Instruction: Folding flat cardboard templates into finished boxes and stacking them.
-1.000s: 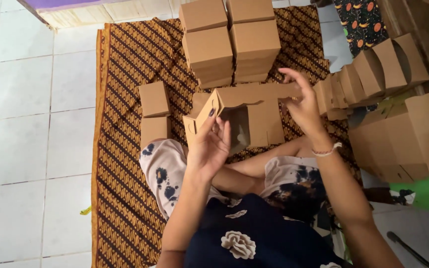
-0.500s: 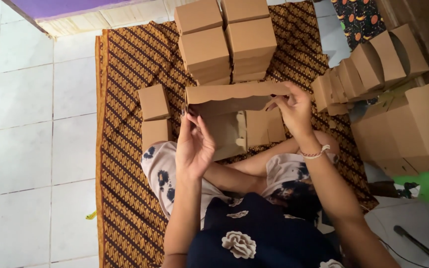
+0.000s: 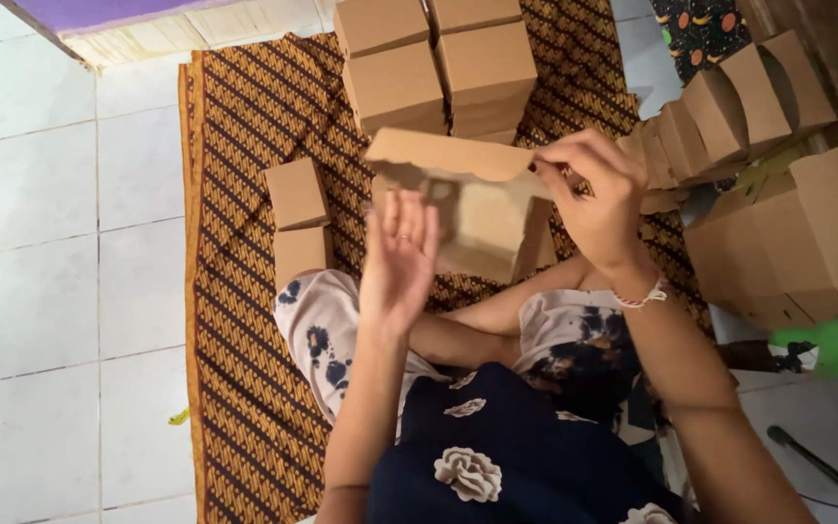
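Your right hand (image 3: 594,194) pinches the top flap of the half-formed brown cardboard box (image 3: 467,209), thumb and fingers closed on the flap's right end. The box is held up in the air in front of you, above your lap and the patterned mat (image 3: 244,320). Your left hand (image 3: 400,257) is open, fingers spread, flat against the box's near left side; it grips nothing.

To do this fold well, I'd say:
- Keep the left palm flat as a backstop so the wall doesn't bow while the flap comes over.
- Hold the pinch close to the crease, not the free edge; the flap edge already looks slightly wavy.
- Square the corners before pressing anything home. Thin card, dents easily.
- The inside is partly hidden by your left hand, so I can't tell whether the side tabs are seated. Check by feel.

Finished boxes: stack (image 3: 438,68) straight ahead, two small ones (image 3: 298,218) on the mat at left, a row (image 3: 729,107) at right.
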